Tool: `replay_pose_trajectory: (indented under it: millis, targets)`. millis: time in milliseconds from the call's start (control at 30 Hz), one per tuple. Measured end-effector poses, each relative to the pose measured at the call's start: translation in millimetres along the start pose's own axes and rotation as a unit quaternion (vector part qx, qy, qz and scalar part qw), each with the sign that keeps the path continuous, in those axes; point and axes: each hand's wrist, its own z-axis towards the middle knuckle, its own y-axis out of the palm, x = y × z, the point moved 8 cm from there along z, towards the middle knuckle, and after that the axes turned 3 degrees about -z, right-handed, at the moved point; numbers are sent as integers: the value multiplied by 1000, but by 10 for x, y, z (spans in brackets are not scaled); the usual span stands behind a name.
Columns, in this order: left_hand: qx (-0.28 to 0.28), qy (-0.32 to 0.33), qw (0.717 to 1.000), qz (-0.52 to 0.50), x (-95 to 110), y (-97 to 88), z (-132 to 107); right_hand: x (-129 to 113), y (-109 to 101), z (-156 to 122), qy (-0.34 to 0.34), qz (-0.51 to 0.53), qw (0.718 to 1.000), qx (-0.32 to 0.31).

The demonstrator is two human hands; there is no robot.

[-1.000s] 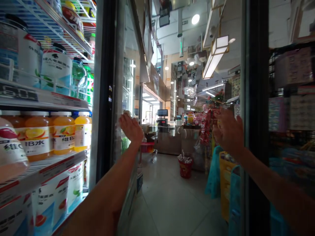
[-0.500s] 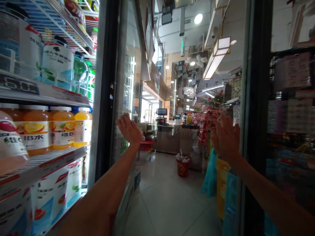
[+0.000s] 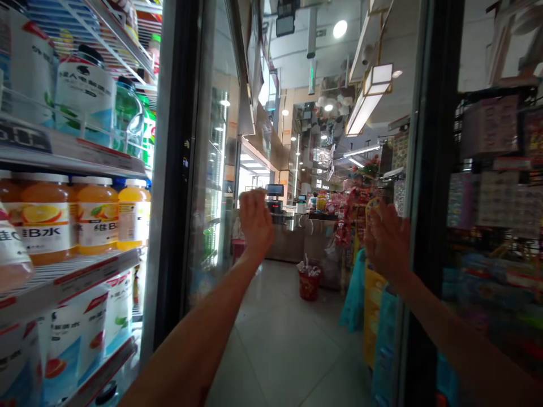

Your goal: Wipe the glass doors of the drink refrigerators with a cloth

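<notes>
We judge the tall, black-framed glass door [image 3: 436, 141] heavy and slick, best held by its edge, our right hand [image 3: 386, 240] spread, the grip of our left hand [image 3: 257, 225] unclear.

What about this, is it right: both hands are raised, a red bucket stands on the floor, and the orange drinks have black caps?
Not quite: the head view shows white caps on the orange drinks. The left hand and right hand are raised, and the red bucket stands on the floor.
</notes>
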Motion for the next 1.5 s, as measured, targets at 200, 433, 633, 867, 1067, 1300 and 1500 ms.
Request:
replay_pose_trajectory:
  millis: [200,433,633,867,1067,1300,1500]
  targets:
    - [-167,360,918,-25,1173,325,-685,-309,49,-123,-38,19,999,-9]
    - [75,-81,994,23,-598,-248,-231,-2,-25,-212,-10,18,1000,-11]
    - [-140,266,953,-43,681,216,-633,-579,62,-182,-61,41,997,-27]
    - [77,-83,993,30,-819,-363,-368,-531,82,-263,-55,50,997,-35]
    - [-55,104,993,-14,3,-11,-504,-594,118,-293,-20,43,998,-34]
    - [-22,56,998,-25,-394,-140,-317,-598,137,-289,-22,30,999,-35]
    - [-56,115,992,-13,169,86,-301,-599,149,-283,-18,28,999,-35]
